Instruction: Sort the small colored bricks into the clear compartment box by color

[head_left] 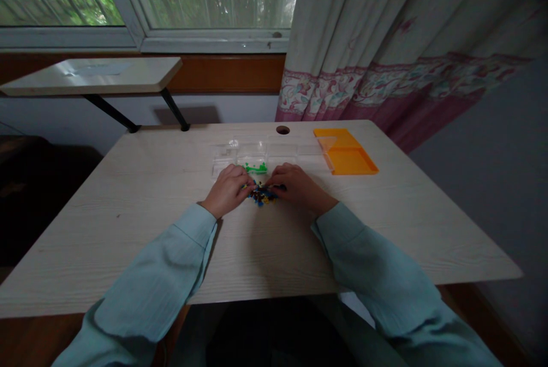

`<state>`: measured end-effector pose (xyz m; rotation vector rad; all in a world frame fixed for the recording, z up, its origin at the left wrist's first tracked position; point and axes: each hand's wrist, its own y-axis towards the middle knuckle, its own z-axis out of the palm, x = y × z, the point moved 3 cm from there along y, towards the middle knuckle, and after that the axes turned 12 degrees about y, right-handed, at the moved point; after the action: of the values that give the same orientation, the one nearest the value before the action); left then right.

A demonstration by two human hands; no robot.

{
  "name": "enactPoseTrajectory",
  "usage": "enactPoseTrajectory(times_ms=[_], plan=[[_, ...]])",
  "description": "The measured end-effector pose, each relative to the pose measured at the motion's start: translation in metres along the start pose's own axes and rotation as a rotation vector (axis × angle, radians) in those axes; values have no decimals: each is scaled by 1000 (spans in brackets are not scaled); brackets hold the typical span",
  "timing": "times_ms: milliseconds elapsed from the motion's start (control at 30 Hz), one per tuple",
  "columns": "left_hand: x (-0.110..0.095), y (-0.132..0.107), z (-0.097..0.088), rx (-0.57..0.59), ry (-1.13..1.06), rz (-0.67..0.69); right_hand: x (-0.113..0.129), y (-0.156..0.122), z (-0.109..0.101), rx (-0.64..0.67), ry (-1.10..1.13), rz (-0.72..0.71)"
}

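A small pile of mixed tiny pieces (261, 196), blue, yellow, black and brown, lies on the table between my hands. My left hand (229, 189) reaches into the pile from the left, its fingers bent and pinched together at the edge. From the other side, my right hand (295, 187) has its fingertips closed at the pile's upper right. Whatever either hand pinches is too small to name. Just beyond them stands a clear plastic box (282, 153) with compartments. Several green pieces (256, 168) lie in one of its front compartments.
An orange tray or lid (349, 153) lies at the back right, touching or partly under the clear box's right end. The table (171, 184) has a round cable hole (283, 130) near its back edge. A raised shelf (107, 76) stands at the back left; a curtain (342, 41) hangs behind.
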<state>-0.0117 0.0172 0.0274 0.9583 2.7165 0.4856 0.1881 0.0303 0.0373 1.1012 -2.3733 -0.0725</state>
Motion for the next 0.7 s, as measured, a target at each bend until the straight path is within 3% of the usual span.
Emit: enactPoseTrajectory(times_ms=[700], plan=[[-2, 0, 0, -27, -11, -12, 4, 4, 4, 7, -16, 29]])
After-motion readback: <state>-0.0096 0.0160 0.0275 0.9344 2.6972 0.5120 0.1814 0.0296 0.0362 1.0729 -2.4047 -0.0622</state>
